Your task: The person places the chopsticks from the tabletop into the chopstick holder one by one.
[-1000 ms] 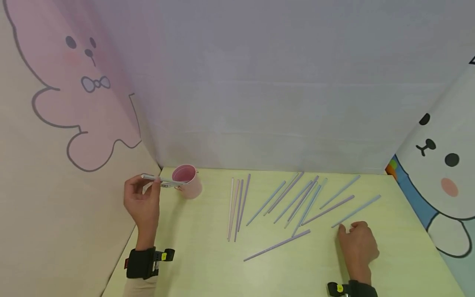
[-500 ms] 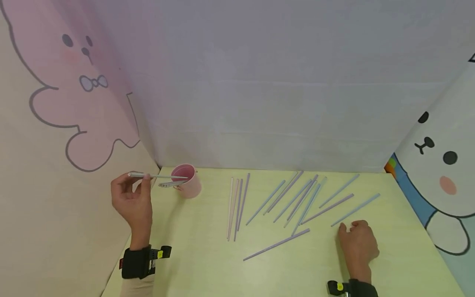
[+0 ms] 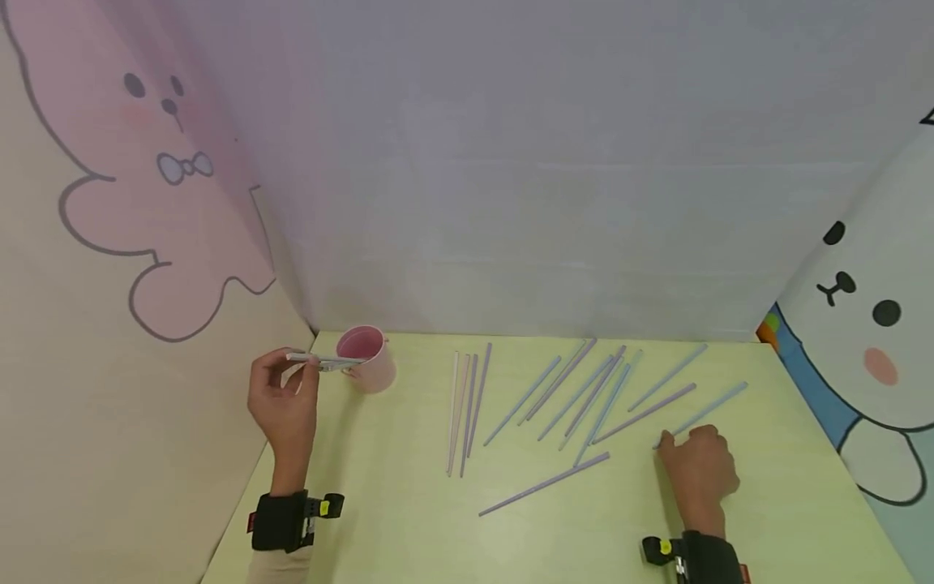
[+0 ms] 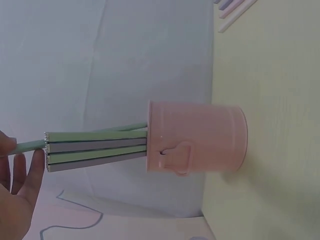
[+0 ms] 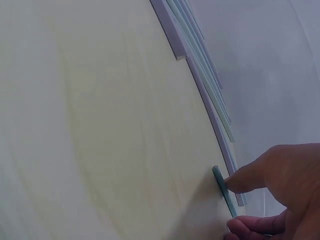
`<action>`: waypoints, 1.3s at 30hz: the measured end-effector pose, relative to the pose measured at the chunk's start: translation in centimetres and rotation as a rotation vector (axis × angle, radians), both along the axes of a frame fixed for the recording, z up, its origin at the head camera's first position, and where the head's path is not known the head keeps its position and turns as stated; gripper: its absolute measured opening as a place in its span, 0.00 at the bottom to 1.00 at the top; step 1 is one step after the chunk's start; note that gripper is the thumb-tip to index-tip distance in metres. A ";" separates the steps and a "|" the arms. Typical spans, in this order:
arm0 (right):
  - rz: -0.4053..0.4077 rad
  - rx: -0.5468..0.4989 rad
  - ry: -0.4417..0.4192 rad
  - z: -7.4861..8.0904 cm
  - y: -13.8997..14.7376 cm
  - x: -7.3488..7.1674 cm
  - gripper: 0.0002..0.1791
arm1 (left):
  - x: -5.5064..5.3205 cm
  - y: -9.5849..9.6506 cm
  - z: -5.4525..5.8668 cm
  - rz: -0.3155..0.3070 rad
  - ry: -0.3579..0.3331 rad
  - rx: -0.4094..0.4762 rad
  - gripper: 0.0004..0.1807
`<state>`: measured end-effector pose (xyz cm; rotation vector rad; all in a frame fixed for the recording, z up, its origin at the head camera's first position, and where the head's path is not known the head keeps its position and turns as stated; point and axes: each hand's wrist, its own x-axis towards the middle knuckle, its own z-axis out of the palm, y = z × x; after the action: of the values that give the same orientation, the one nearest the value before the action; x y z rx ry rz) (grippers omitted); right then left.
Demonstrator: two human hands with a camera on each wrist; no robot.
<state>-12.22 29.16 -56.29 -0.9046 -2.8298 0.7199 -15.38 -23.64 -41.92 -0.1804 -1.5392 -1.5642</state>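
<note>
My left hand [image 3: 286,410] is at the table's left side and pinches a pale green stick [image 4: 31,145] between thumb and fingers. That stick slants towards the mouth of a small pink bucket [image 3: 378,375], whose rim hides its far end. Several green and lilac sticks [image 4: 97,146] lean out of the bucket towards the hand in the left wrist view. At the right, my right hand [image 3: 700,470] has its thumb and curled fingers at the near end of a blue-green stick [image 3: 718,401] on the table. In the right wrist view the thumb meets this stick [image 5: 218,177].
White and lilac sticks [image 3: 477,401] lie side by side in the table's middle. Several blue and lilac sticks [image 3: 576,401] are scattered right of them, some crossing. One lilac stick [image 3: 543,484] lies nearer the front. A pale curtain [image 3: 540,243] stands behind the table.
My left hand went left, then came back right towards the bucket with the green stick. My right hand has shifted slightly forward and left, onto the near end of the blue-green stick.
</note>
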 end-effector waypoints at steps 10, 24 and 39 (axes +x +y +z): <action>-0.038 -0.034 -0.137 0.6 2.1 0.0 0.22 | 0.0 0.3 0.0 0.092 -0.025 -0.118 0.12; -0.047 -0.051 -0.268 1.9 4.4 1.0 0.21 | 0.7 1.2 0.0 0.100 0.021 -0.116 0.09; -0.014 -0.111 -0.284 3.2 3.7 2.9 0.17 | 1.4 3.1 0.0 0.018 0.000 -0.102 0.09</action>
<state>-9.29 32.82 -53.04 -1.1261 -3.0479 0.8140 -13.97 -20.52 -41.88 -0.2229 -1.6176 -1.4729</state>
